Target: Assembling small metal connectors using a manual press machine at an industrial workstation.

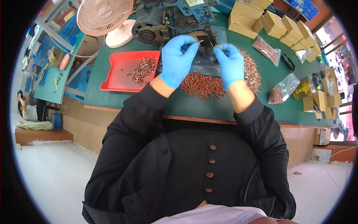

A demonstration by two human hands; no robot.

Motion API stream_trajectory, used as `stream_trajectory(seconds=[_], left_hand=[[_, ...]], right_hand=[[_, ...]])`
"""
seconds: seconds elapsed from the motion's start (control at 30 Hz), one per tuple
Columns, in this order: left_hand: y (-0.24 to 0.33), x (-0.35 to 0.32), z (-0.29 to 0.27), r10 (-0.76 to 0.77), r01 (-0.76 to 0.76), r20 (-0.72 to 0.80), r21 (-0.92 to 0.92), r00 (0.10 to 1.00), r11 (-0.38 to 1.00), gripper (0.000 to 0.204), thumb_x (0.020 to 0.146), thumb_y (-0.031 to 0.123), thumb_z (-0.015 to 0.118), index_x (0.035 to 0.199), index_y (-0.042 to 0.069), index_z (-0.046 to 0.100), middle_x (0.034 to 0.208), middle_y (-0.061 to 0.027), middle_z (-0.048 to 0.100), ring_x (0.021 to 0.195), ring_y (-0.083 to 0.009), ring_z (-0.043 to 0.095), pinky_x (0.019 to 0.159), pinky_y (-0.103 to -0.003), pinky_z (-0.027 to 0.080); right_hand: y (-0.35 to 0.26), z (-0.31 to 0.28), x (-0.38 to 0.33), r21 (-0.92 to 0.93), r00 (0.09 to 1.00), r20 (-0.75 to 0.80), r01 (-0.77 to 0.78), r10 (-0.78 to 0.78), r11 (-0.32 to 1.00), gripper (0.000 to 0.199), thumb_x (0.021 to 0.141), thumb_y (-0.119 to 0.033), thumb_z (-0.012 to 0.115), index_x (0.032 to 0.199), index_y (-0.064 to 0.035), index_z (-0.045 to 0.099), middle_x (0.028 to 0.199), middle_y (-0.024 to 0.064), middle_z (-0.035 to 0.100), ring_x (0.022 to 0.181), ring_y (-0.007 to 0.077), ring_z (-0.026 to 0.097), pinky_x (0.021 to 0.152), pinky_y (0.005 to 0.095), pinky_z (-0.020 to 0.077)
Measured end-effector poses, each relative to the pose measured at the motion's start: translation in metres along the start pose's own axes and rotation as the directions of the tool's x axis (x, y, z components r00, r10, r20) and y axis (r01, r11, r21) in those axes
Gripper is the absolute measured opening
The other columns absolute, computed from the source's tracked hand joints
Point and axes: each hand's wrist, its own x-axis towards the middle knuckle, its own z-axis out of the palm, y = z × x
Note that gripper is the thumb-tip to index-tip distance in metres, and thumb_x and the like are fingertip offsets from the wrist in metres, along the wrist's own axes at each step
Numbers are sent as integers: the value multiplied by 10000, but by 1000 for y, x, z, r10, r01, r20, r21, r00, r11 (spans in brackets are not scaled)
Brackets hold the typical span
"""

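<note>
Both my hands wear blue gloves and are raised in front of a dark bench machine [175, 18]. My left hand [178, 59] pinches a small reddish-brown piece [201, 41] between thumb and forefinger, its tip pointing at the machine's working area. Just right of that area, my right hand [230, 63] is closed in a pinch around a thin, small part that I cannot make out clearly. Under and between the hands lies a heap of small reddish-brown pieces [203, 86]. Partly behind my right hand spreads a pile of thin, coppery metal parts [253, 72].
On the green table [179, 108], a red tray [115, 76] at left holds small red-and-silver pieces [143, 70]. A pink fan [106, 16] stands behind it. To the right are bags of parts [266, 50], a black tool [288, 62], a yellow container [302, 89] and cardboard boxes [246, 18].
</note>
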Motion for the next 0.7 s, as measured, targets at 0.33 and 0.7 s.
stream_trajectory(seconds=[0.33, 0.7], left_hand=[[-62, 60, 31, 382, -308, -162, 355, 910, 883, 57, 767, 5, 671, 813, 12, 639, 665, -27, 554, 560, -83, 499, 519, -227, 401], [-108, 85, 43, 504, -406, -147, 423, 851, 810, 95, 736, -13, 690, 817, 15, 648, 624, -39, 536, 526, -116, 482, 495, -250, 383]], right_hand=[[38, 32, 91, -203, 963, -199, 144, -185, 969, 148, 804, -127, 653, 853, 7, 615, 743, 50, 618, 666, 105, 543, 612, 255, 451], [45, 42, 117, -207, 949, -264, 119, -172, 971, 194, 782, -153, 643, 831, 29, 593, 726, 105, 622, 640, 147, 569, 610, 291, 479]])
